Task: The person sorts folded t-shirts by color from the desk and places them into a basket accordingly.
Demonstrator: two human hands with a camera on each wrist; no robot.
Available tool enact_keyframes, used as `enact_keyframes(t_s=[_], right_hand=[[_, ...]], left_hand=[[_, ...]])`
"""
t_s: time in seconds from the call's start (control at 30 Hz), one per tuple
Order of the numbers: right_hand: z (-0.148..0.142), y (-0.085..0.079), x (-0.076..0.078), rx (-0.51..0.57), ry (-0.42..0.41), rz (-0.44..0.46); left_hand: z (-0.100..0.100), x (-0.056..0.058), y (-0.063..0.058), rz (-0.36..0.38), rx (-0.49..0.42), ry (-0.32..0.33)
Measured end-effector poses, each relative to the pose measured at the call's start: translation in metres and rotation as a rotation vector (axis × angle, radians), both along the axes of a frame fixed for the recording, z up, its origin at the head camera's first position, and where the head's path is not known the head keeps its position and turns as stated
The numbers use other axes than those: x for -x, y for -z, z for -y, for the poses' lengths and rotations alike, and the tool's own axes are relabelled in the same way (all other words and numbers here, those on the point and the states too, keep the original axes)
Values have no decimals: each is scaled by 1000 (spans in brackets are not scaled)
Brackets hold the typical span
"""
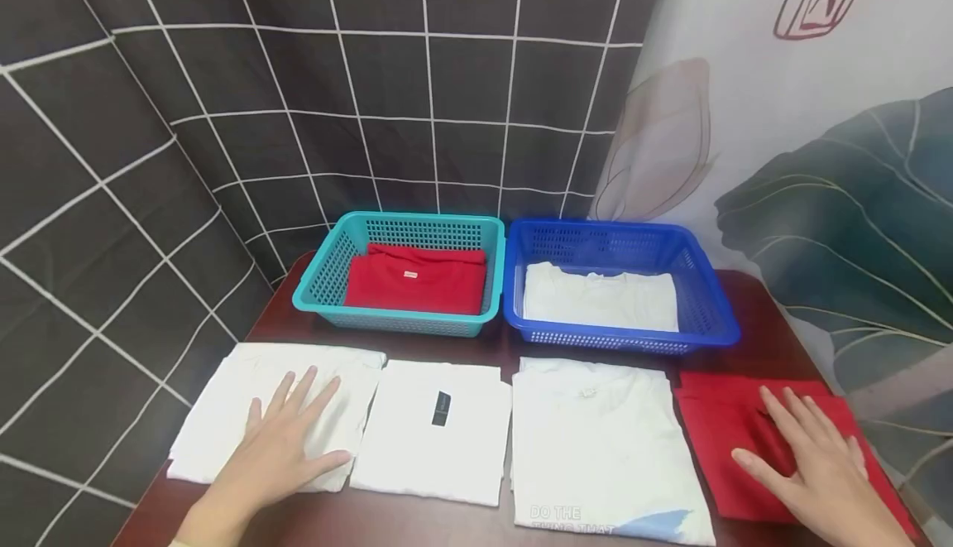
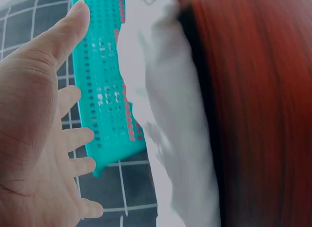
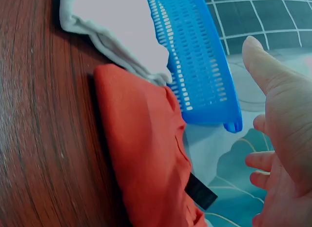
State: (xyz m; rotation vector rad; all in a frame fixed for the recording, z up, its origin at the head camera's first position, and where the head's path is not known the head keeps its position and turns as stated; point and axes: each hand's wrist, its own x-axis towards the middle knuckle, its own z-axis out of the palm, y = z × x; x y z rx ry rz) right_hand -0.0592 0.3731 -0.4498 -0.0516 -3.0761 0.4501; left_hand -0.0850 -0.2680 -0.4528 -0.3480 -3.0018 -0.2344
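Note:
My left hand [image 1: 279, 439], fingers spread, is over a folded white garment [image 1: 246, 398] at the far left of the table. A gap shows between that palm and the white cloth [image 2: 170, 100] in the left wrist view. Over a folded red garment [image 1: 715, 415] at the far right is my right hand [image 1: 815, 456], fingers extended and holding nothing. The right wrist view shows this hand apart from the red cloth [image 3: 141, 154]. Between them lie a folded white garment with a dark label [image 1: 417, 464] and a white T-shirt with printed text [image 1: 596, 448].
Behind the row stand a teal basket [image 1: 409, 323] with folded red clothing [image 1: 417, 282] and a blue basket [image 1: 596, 338] with folded white clothing [image 1: 596, 299]. The dark red-brown table [image 1: 417, 522] backs onto a grid-patterned dark curtain [image 1: 387, 75] and a pale printed one [image 1: 744, 117].

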Motion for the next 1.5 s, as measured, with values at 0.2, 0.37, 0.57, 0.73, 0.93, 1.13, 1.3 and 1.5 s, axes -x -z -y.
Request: enact_keyframes(t_s=[0.2, 0.37, 0.57, 0.73, 0.93, 1.13, 1.3, 1.5], right_hand=[[9, 6, 4, 31, -44, 79], [17, 10, 6, 41, -77, 100], [34, 14, 10, 61, -127, 90], [46, 17, 13, 81, -164, 76], [55, 19, 15, 54, -185, 76], [62, 23, 16, 37, -206, 78], [67, 26, 15, 13, -220, 103], [72, 31, 16, -10, -223, 195]], left_hand=[[-28, 7, 0, 10, -8, 47], [-63, 15, 0, 22, 3, 120], [-110, 22, 1, 61, 22, 225], [-149, 23, 2, 91, 16, 334], [-191, 20, 8, 113, 59, 415], [-219, 19, 16, 162, 110, 436], [-229, 16, 19, 205, 154, 405], [-236, 13, 20, 225, 178, 378]])
